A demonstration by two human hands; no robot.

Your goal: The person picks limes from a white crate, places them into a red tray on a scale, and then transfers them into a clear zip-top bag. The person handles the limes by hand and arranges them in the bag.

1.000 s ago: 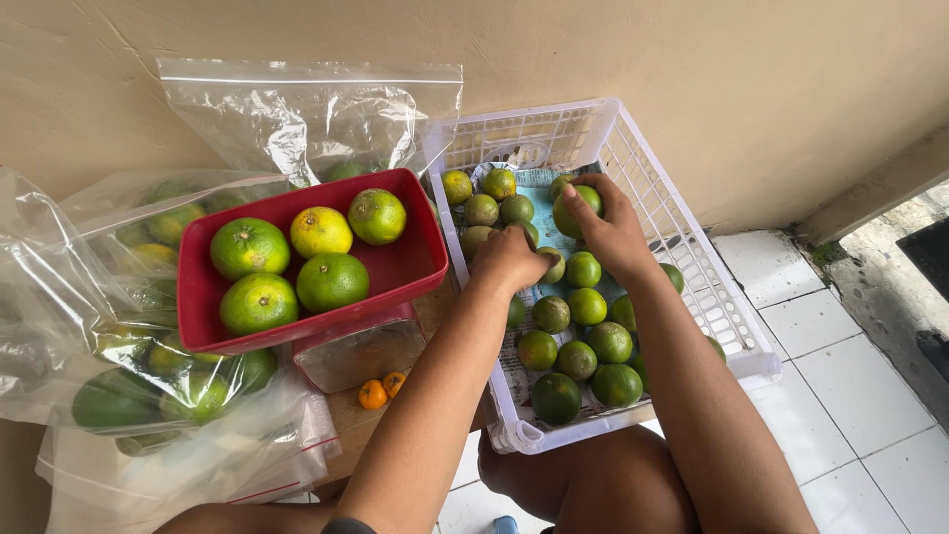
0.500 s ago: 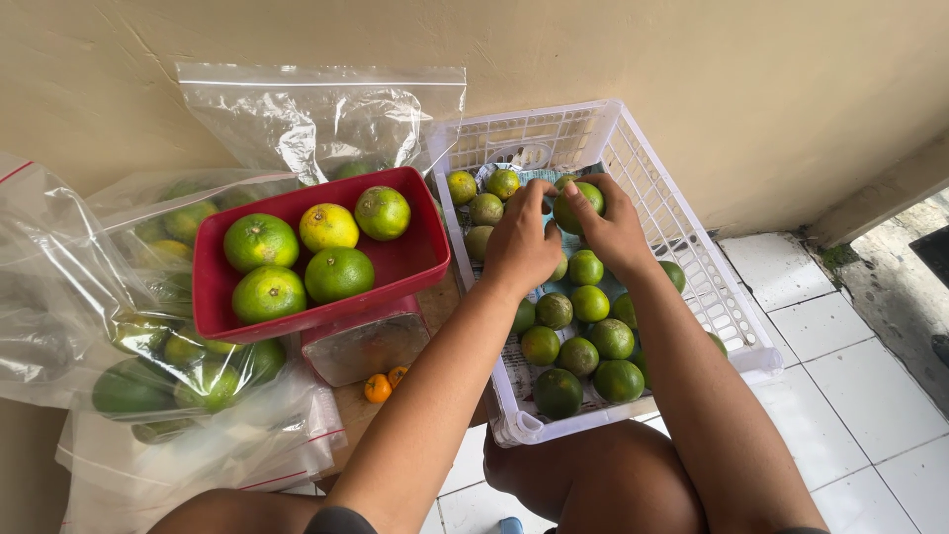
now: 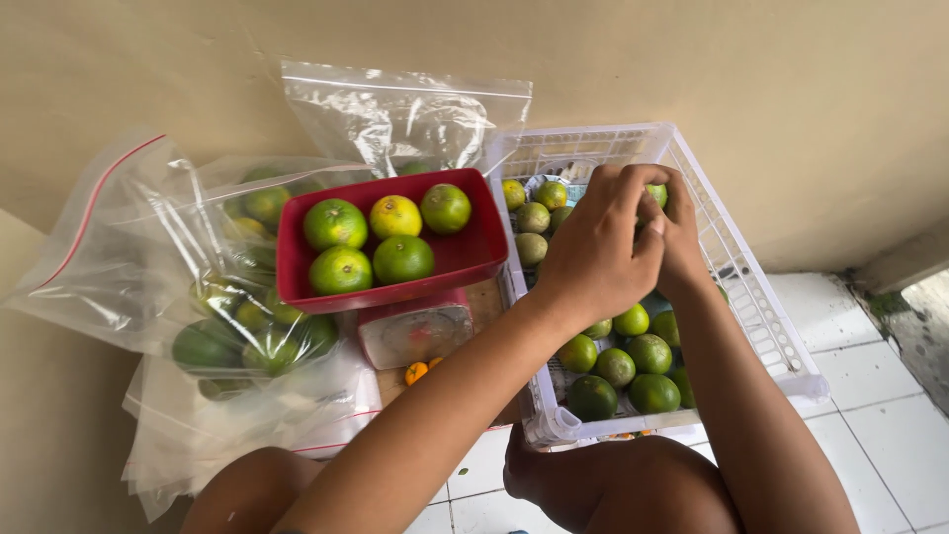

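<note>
Both hands meet above the white slatted plastic crate of green citrus fruits. The left hand and right hand share a closed grip on one small green fruit, barely visible between fingers.

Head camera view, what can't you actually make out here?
- Fruit between the left hand and right hand: mostly covered by fingers.
- Scale dial: hidden under the red tray, glare.
- White crate floor: blocked by arms.
- Bagged fruit: blurred by plastic.
</note>
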